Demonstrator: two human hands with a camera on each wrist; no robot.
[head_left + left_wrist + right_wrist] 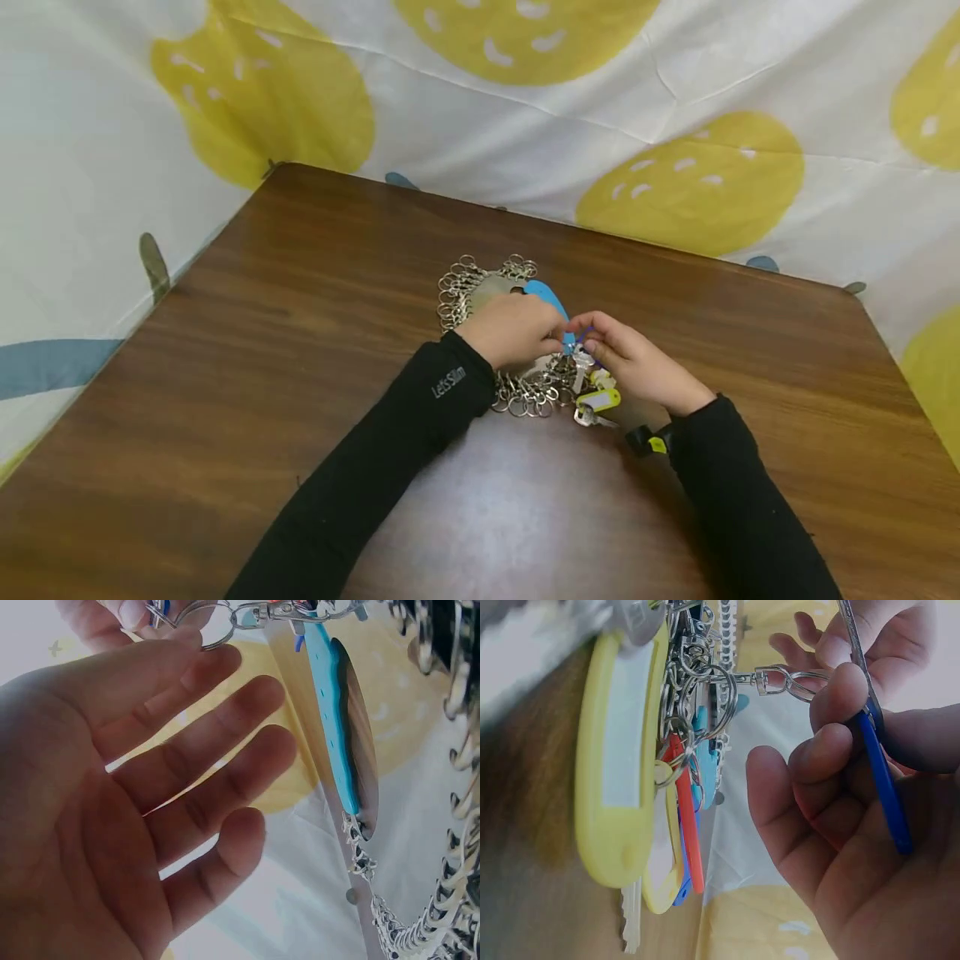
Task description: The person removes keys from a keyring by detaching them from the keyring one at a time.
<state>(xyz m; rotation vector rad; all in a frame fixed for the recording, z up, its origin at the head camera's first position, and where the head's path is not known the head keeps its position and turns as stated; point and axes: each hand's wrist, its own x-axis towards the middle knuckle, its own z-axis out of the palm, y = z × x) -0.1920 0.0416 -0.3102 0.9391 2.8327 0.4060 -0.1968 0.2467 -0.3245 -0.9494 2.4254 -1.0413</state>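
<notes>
In the head view, my left hand reaches over a rack edged with metal ring clasps. Its thumb and index finger pinch a metal clasp ring, while the other fingers of the left hand spread loosely. Facing it, my right hand pinches a blue key tag between thumb and fingers, close to a swivel clasp. A silver key hangs just beside the right fingertips. Whether the tag is hooked to the ring, I cannot tell.
Yellow key tags and a red tag hang from neighbouring rings. Another key lies at the rack's near right edge. A light-blue handle-like piece lies across the rack. Underneath is a brown wooden table, with patterned cloth behind.
</notes>
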